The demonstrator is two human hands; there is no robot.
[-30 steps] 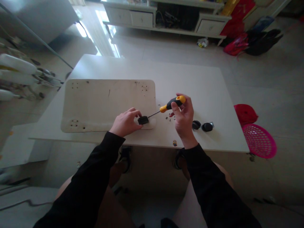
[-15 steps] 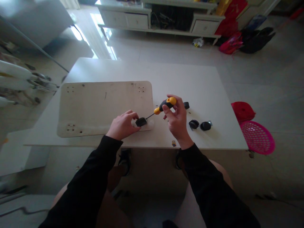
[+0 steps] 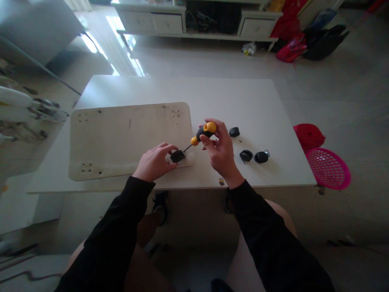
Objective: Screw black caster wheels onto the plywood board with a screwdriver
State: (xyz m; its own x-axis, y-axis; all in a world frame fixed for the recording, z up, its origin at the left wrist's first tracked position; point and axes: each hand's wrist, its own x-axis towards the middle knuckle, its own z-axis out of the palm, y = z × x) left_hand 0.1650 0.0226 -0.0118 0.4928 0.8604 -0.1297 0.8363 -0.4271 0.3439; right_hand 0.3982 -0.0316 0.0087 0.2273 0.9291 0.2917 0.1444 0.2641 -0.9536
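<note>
Between the thumb and fingers of my left hand (image 3: 155, 161) is a black caster wheel (image 3: 177, 156), held at the near right corner of a pale rounded board (image 3: 130, 138). My right hand (image 3: 220, 150) grips the yellow-and-black handle of a screwdriver (image 3: 204, 132). Its shaft slants down to the left, and the tip is at the right side of the caster; whether it sits in a screw is too small to tell. Groups of small holes mark the board's other corners.
Right of my right hand lie three more casters, one black wheel (image 3: 234, 132) farther back and a pair (image 3: 261, 157) nearer. A small cartoon sticker (image 3: 221, 181) is near the front edge of the white table (image 3: 212, 91). A pink basket (image 3: 330, 168) stands beyond the right edge.
The camera view has shifted slightly, so the scene sits a little farther left. The screwdriver and right hand have moved slightly left, exposing the farther loose caster. Both hands keep their hold.
</note>
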